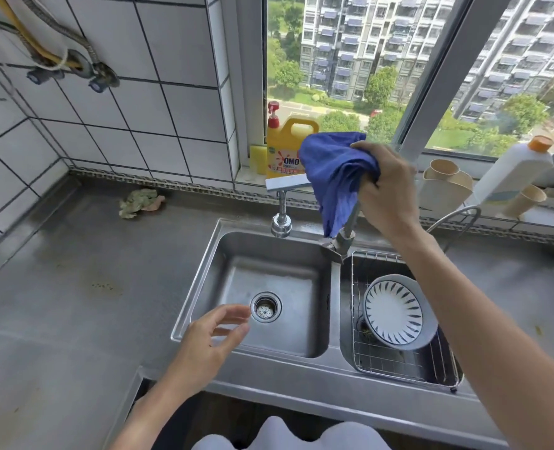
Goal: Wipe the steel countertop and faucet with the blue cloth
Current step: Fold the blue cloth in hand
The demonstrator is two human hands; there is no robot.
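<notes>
Left hand (215, 332); "OMO" detergent bottle (283, 151)

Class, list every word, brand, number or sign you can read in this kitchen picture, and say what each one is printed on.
"OMO": red letters on the label of the yellow jug on the sill.
Smaller print on that label: too blurred to read.
White bottle with the orange cap: nothing readable on it.
Faucet, plate, blue cloth: no text.
</notes>
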